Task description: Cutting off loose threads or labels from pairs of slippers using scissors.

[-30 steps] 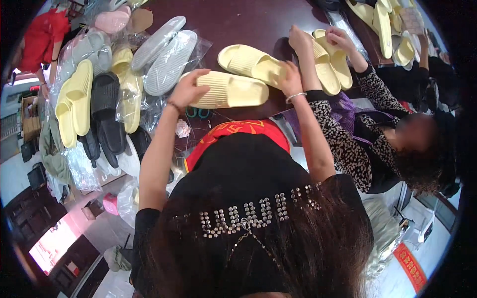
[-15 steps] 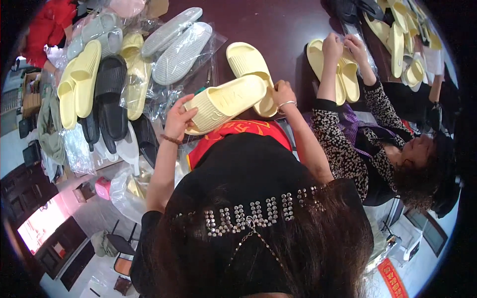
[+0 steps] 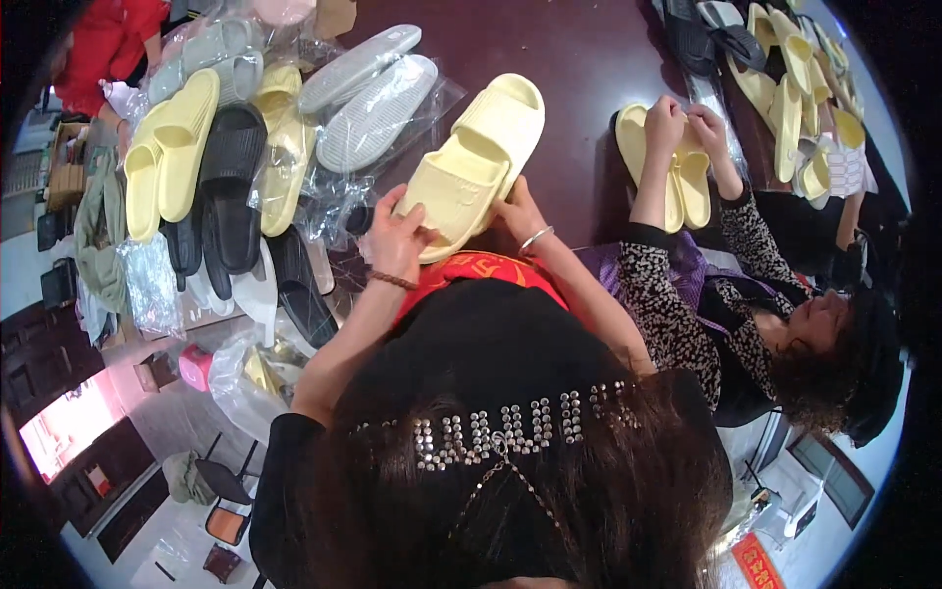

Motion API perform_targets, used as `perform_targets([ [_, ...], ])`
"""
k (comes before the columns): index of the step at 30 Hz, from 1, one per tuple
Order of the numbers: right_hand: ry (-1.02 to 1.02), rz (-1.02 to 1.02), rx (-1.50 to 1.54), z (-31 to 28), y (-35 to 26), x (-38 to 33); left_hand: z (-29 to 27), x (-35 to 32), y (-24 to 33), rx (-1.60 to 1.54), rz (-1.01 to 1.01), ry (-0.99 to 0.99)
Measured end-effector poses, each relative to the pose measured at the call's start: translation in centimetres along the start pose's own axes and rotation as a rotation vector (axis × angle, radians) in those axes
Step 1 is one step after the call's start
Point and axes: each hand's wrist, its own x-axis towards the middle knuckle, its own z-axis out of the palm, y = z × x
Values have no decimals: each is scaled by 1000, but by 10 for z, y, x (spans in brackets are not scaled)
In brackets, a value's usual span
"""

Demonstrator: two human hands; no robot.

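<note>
We have the near yellow slide (image 3: 451,201) lapped over the far yellow slide (image 3: 500,118), both tilted up and to the right, just past our red apron (image 3: 481,270) and against the dark red table (image 3: 569,59). The far one's ribbed strap faces us.

Left hand (image 3: 397,236): closed on the near yellow slide's left edge, thumb on top. Beaded bracelet (image 3: 392,280) on that wrist. Right hand (image 3: 520,211): touching the pair's right side; fingertips go behind, so we can't tell how tightly they close. Silver bangle (image 3: 537,238) there.

Left of us, stock is crowded together: grey slides (image 3: 378,113) in clear film nearest our left hand, then a bagged yellow slide (image 3: 285,167), a black slide (image 3: 233,187) and a loose yellow pair (image 3: 186,147) farther out. Clear plastic bag (image 3: 240,383) sits below that stock, something yellow inside.

Right of us, a co-worker in patterned sleeves (image 3: 677,309) has both hands (image 3: 667,123) bunched close together over another yellow pair (image 3: 633,137), well apart from ours. Beyond that: black slippers (image 3: 692,39) at the table's far right, plus a heap of yellow slippers (image 3: 785,113). Person in a red shirt (image 3: 108,49) at upper left.
</note>
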Motion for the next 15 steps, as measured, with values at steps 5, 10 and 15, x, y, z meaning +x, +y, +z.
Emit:
perform_targets([
  [5,76,-239,-93,2,-4,-1,27,18,-2,-27,33,-87],
  [10,195,-275,-72,-38,-26,33,46,12,17,-259,-178,-246],
  [15,333,13,104,-76,-91,82,10,6,43,-161,-112,-372],
])
